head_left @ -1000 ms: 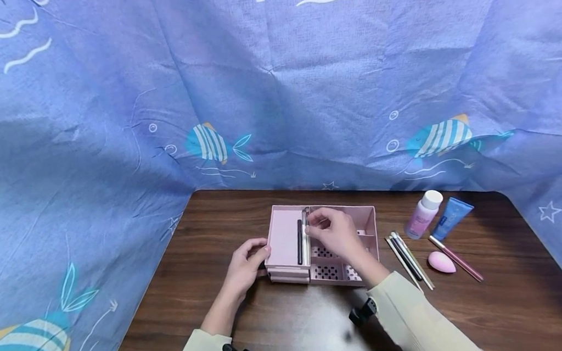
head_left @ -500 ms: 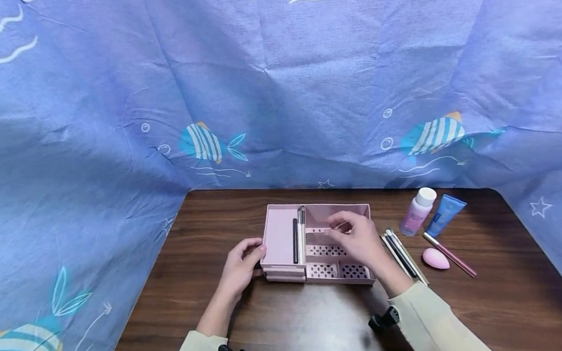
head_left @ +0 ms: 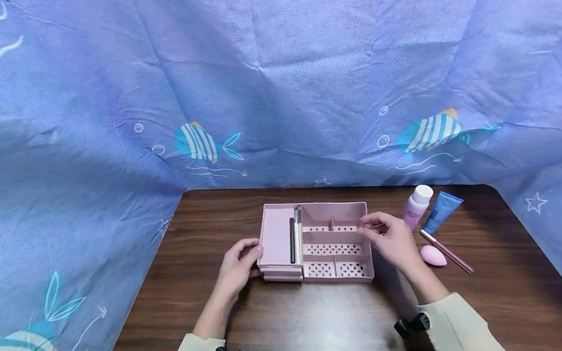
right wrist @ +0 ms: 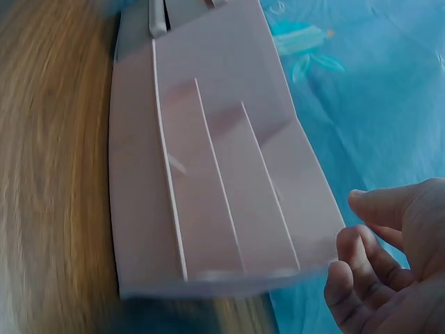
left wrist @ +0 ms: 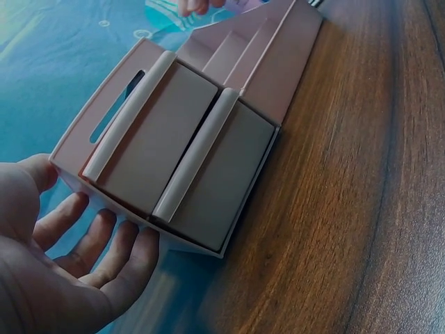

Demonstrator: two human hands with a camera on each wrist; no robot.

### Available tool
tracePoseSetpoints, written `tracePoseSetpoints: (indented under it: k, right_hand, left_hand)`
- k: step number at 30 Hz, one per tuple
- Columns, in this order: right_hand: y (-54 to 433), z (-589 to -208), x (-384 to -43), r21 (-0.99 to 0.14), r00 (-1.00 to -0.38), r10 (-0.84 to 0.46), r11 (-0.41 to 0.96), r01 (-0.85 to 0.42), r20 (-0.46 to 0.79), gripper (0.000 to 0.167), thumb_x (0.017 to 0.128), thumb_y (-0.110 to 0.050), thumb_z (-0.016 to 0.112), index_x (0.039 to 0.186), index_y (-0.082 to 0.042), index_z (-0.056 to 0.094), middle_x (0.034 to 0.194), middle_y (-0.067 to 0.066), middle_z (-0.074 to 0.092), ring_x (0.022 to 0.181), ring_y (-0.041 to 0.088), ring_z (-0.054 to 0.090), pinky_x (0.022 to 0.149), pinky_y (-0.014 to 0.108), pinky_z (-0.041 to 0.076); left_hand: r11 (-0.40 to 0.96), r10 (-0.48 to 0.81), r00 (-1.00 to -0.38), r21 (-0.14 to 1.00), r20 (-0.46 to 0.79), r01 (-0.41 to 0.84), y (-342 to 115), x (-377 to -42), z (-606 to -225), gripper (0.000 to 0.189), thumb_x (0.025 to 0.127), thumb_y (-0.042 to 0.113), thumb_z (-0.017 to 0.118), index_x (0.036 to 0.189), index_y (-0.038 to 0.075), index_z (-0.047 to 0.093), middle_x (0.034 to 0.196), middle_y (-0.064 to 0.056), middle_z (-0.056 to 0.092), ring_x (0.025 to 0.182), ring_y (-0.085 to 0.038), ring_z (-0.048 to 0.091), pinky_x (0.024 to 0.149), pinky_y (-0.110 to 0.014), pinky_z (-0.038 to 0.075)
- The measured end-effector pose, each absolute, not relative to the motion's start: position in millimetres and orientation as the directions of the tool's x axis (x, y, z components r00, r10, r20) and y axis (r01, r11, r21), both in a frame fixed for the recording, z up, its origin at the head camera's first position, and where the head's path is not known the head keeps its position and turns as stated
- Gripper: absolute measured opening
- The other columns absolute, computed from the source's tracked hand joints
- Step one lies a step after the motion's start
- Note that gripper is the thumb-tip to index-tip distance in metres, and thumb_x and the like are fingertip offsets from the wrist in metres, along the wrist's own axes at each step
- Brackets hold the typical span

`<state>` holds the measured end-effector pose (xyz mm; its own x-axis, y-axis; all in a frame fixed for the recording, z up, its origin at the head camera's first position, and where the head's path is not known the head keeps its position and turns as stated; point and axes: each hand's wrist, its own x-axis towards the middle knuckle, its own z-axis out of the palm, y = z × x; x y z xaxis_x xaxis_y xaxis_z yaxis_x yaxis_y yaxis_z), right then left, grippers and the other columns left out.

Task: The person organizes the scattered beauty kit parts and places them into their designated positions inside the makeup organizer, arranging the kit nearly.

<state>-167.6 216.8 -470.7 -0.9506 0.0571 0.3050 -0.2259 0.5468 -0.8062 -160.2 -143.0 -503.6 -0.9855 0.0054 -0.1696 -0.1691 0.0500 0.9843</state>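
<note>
A pink makeup organizer (head_left: 275,234) lies on the table, with a raised section at left and divided compartments at right. My left hand (head_left: 236,267) holds its left side, thumb at the top edge and fingers along the side. In the left wrist view, two drawers (left wrist: 163,139) with long handles face the front. A black pen-like stick (head_left: 293,240) and slim makeup brushes (head_left: 299,234) lie along the raised section's right edge. Nothing is held by my right hand (head_left: 390,238), which hovers at the organizer's right end with fingers loosely bent. Its hand and forearm hide the brushes lying there.
On the right stand a pink bottle (head_left: 416,209) with a white cap and a blue tube (head_left: 442,211). A pink makeup sponge (head_left: 433,255) and a dark red brush (head_left: 448,253) lie before them. Patterned blue cloth (head_left: 274,88) rises behind the table.
My right hand has moved right, from the brushes in the organizer, across the compartments to its right end. My left hand stays on the left side. The head view has shifted slightly.
</note>
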Motion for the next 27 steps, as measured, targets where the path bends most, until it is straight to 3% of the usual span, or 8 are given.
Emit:
tracePoseSetpoints:
  k: [5,16,21,27]
  right_hand:
    - [234.2,-474.1,-162.7,-0.788,-0.95,0.094,0.585,-0.19,0.299,0.018,0.085,-0.006,0.082,0.102,-0.001,0.076,0.085,0.012,0.073,0.068,0.001,0.06,0.055,0.013,0.049]
    - [259.2,-489.9,-151.1,-0.731,-0.962,0.149,0.679,-0.069,0.229,0.02,0.085,-0.01,0.082,0.103,-0.004,0.077,0.085,0.009,0.075,0.068,-0.004,0.059,0.061,0.01,0.048]
    - [265.3,-496.6,-149.4,-0.694,-0.971,0.144,0.72,-0.029,0.191,0.021,0.084,-0.01,0.083,0.102,-0.003,0.077,0.083,0.008,0.075,0.07,0.005,0.063,0.062,0.016,0.05]
    - [273.0,-505.9,-150.6,-0.647,-0.989,0.137,0.758,0.074,0.047,0.021,0.085,-0.015,0.081,0.102,-0.004,0.076,0.085,0.008,0.076,0.071,0.013,0.065,0.063,0.027,0.049]
  left_hand:
    - [0.05,-0.003,-0.985,0.983,-0.175,-0.175,-144.4,-158.7,-502.3,0.03,0.099,0.016,0.068,0.126,0.003,0.066,0.108,-0.012,0.066,0.089,-0.016,0.065,0.07,-0.037,0.065]
    - [0.039,0.014,-0.984,0.984,-0.175,-0.174,-143.0,-158.1,-499.5,0.031,0.099,0.016,0.068,0.127,0.003,0.065,0.108,-0.012,0.066,0.09,-0.015,0.065,0.073,-0.04,0.065]
    - [0.043,0.015,-0.984,0.984,-0.176,-0.175,-142.9,-158.8,-500.3,0.031,0.099,0.017,0.068,0.127,0.003,0.065,0.108,-0.012,0.066,0.089,-0.016,0.065,0.073,-0.041,0.065]
    - [0.043,0.009,-0.984,0.983,-0.179,-0.179,-142.6,-161.0,-500.7,0.031,0.099,0.017,0.068,0.127,0.003,0.065,0.108,-0.012,0.066,0.089,-0.015,0.066,0.072,-0.039,0.065]
